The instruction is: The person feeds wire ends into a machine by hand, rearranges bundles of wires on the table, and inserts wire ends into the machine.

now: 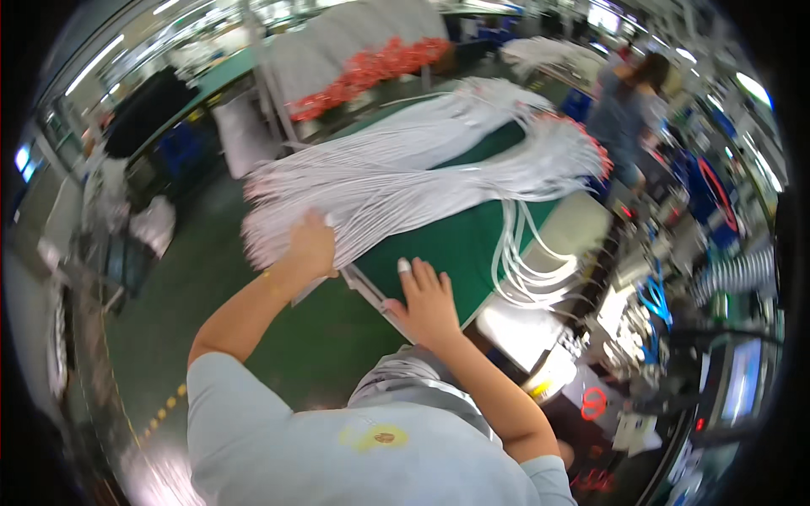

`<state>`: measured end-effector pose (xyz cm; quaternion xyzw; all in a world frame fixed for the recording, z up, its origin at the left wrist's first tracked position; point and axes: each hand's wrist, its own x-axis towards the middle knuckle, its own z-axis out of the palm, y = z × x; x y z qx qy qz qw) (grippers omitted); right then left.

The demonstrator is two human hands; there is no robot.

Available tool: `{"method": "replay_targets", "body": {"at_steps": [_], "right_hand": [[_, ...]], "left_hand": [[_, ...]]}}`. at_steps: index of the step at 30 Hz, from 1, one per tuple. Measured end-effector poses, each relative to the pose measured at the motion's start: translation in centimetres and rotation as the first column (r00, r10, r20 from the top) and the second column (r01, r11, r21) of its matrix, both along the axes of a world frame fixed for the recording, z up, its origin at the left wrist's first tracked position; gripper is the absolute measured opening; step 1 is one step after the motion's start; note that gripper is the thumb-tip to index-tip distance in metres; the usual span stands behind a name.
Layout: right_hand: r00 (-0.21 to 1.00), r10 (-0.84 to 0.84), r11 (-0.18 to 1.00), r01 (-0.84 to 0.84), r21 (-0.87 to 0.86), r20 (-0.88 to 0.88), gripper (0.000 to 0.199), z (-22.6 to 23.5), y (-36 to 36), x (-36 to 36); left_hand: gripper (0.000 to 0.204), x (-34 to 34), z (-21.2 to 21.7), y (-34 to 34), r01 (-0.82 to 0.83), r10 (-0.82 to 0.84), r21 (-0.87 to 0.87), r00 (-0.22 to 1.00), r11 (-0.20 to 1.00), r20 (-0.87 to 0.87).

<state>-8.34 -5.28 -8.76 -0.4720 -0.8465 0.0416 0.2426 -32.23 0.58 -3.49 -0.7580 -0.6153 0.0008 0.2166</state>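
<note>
A large bundle of white cables [396,190] lies in a long loop across the green table top [422,244], with reddish ends at its left. My left hand [314,244] is at the near left side of this bundle, touching or just over the cables. Motion smears its fingers, so their grip does not show. Over the green top, by the table's near edge, my right hand [429,308] has its fingers spread and holds nothing. One of its fingertips wears a white cover. Several loose white cables [515,261] curl down to the right of that hand.
Bench machinery with a lit screen [742,379] stands at the right, beside a grey ribbed hose [734,274]. Another person [624,118] is at the far right. Behind the table hangs a white cable bundle with orange-red ends [371,76]. A pale bag [153,223] is at the left.
</note>
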Motion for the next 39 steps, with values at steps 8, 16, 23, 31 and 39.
{"method": "replay_targets", "body": {"at_steps": [8, 16, 23, 31, 39], "right_hand": [[0.925, 0.028, 0.960, -0.130, -0.247, -0.379, 0.035, 5.3, -9.2, 9.3], [0.966, -0.242, 0.617, 0.228, 0.753, -0.095, 0.018, 21.3, -9.6, 13.2], [0.797, -0.532, 0.641, 0.601, 0.478, -0.287, 0.017, 21.1, -12.7, 13.5], [0.816, -0.518, 0.719, 0.579, 0.386, -0.258, 0.018, 18.3, -11.1, 16.8], [0.955, -0.055, 0.865, 0.192, 0.463, -0.293, 0.023, 15.3, -8.6, 17.1]], "left_hand": [[0.044, 23.4, 4.3, 13.6, 0.616, -0.635, 0.186, 0.678, 0.765, 0.369], [0.057, 39.1, -1.2, 26.0, 0.529, -0.527, 0.069, 0.849, 0.846, -0.045], [0.052, 40.5, -3.2, 32.1, 0.389, -0.358, 0.095, 0.902, 0.916, -0.239], [0.057, 41.1, -2.1, 33.9, 0.338, -0.340, -0.042, 0.924, 0.940, -0.172], [0.046, 37.2, -0.8, 31.4, 0.643, -0.558, -0.015, 0.675, 0.765, 0.482]]}}
